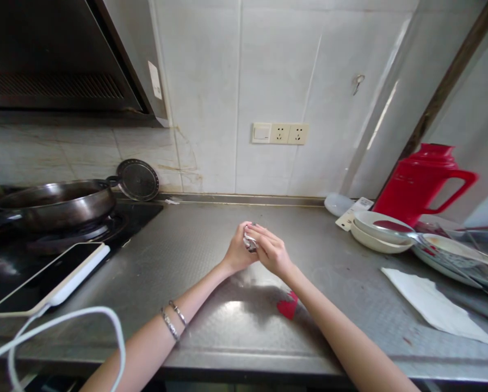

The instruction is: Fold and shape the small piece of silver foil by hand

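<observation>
My left hand (238, 251) and my right hand (271, 251) meet above the middle of a steel counter (211, 305). Both are closed around a small crumpled silvery thing (249, 243), perhaps foil or a wrapper; most of it is hidden by the fingers. Two bracelets (173, 319) circle my left wrist. A small red scrap (288, 306) lies on the counter under my right forearm.
A wok (56, 204) sits on the black stove at left, a round lid (138, 179) leaning behind it. A phone (48, 277) with a white cable (64, 318) rests on the stove's edge. Right: stacked bowls (380, 231), a red jug (425, 179), a paper towel (435, 305), plates.
</observation>
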{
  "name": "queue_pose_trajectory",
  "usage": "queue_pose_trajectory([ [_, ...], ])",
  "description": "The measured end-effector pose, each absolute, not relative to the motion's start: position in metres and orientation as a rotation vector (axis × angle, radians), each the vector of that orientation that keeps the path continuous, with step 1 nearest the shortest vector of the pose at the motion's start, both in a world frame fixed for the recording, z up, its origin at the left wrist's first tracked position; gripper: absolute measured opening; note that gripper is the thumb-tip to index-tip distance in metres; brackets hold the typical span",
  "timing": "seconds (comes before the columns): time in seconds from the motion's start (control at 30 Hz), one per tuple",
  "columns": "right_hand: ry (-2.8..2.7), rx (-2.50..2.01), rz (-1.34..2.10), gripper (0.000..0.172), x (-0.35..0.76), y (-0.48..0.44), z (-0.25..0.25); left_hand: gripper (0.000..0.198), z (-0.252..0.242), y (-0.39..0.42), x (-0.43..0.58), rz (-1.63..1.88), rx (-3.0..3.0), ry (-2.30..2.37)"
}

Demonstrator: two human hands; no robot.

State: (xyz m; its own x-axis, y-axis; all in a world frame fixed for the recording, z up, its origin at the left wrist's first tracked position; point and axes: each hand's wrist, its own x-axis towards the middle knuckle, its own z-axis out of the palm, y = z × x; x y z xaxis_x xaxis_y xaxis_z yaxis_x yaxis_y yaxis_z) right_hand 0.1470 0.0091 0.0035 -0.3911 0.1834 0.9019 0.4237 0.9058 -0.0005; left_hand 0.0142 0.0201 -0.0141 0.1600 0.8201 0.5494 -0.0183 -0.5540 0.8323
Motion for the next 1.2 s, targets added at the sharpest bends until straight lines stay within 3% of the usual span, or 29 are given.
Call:
queue_pose_trajectory([
  [0.3, -1.978, -0.434, -0.284, 0.041, 0.147, 0.007, 0.0, 0.071, -0.021, 0.023, 0.016, 1.469, 1.913, 0.798],
  [0.47, -2.014, -0.386, -0.28, 0.04, 0.147, 0.004, 0.003, 0.046, -0.017, 0.022, 0.015, 1.471, 1.994, 0.828],
  [0.67, -1.809, -0.592, -0.16, 0.034, 0.155, 0.011, 0.003, 0.074, -0.012, 0.016, 0.014, 1.398, 1.847, 0.894],
  [0.97, -1.993, -0.412, -0.273, 0.044, 0.154, 0.006, 0.0, 0.066, -0.012, 0.021, 0.014, 1.478, 1.7, 0.875],
  [1.2, -1.859, -0.507, -0.207, 0.037, 0.154, 0.011, 0.002, 0.067, -0.018, 0.025, 0.012, 1.492, 1.678, 0.907],
])
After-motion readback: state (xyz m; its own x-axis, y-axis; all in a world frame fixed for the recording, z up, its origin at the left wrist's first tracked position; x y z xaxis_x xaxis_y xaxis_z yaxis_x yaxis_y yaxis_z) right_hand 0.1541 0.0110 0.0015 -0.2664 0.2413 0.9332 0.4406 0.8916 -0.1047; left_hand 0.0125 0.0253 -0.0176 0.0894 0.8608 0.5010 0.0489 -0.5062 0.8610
